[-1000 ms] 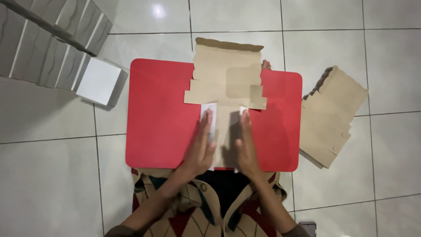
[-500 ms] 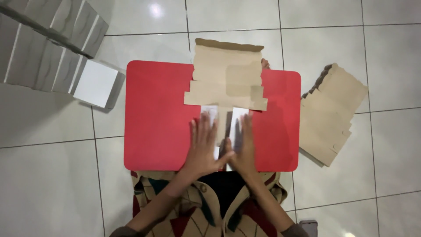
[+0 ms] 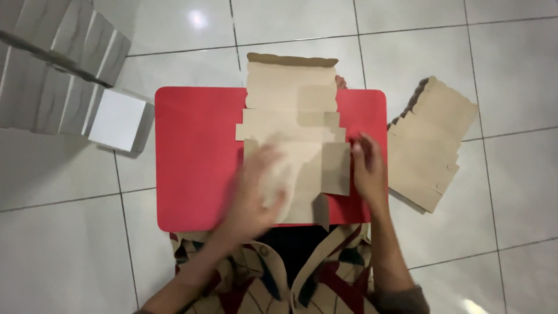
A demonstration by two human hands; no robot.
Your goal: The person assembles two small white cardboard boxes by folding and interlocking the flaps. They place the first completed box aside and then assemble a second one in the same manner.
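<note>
1. Brown cardboard sheet (image 3: 293,139) lies flat on the red bench (image 3: 197,157), close to the person, so both hands can work on it.
2. The left hand (image 3: 264,186) is blurred; it lies open on the sheet, holding nothing.
3. The right hand (image 3: 367,168) presses the sheet's right flap, fingers spread flat.
4. More brown sheets (image 3: 430,148) are stacked on the floor at the right.
5. White boxes (image 3: 58,75) sit far left.

We see a flat brown cardboard box blank (image 3: 293,125) overhanging the red table's (image 3: 195,157) far edge, brown blanks stacked (image 3: 431,148) beside its right edge, white folded boxes (image 3: 55,75) off its far-left corner.
</note>
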